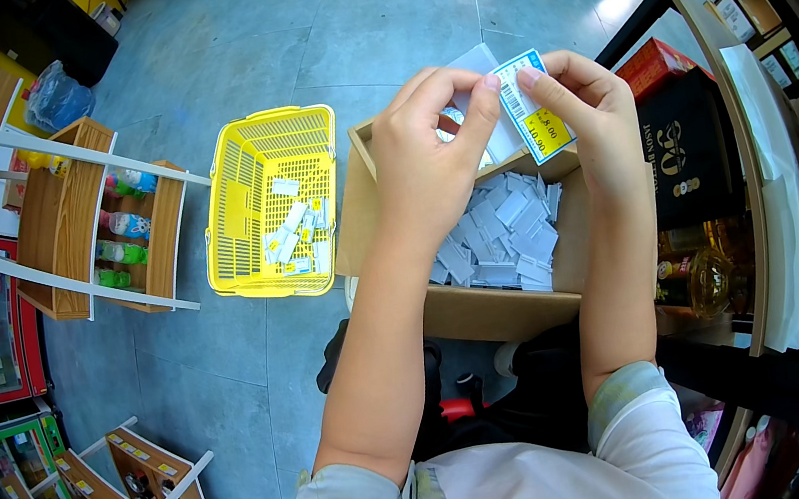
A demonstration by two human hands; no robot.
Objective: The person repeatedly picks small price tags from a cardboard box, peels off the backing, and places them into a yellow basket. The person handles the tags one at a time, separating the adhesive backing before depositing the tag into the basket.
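Note:
My right hand (588, 100) pinches a printed price label (535, 110) with a blue border, a barcode and a yellow panel. My left hand (430, 136) has thumb and forefinger together at the label's upper left edge, gripping it there. Both hands are raised over an open cardboard box (505, 307). Inside the box lies a heap of white plastic label holders (510, 227). A pale flat sheet or card (475, 61) shows behind the hands, partly hidden by them.
Left of the box, a yellow plastic basket (218, 251) on the floor holds several labels and white holders (290, 222). Wooden tiered display racks (65, 210) stand further left. Close on the right is a shelf (742, 204) with bottles (706, 281) and boxed goods.

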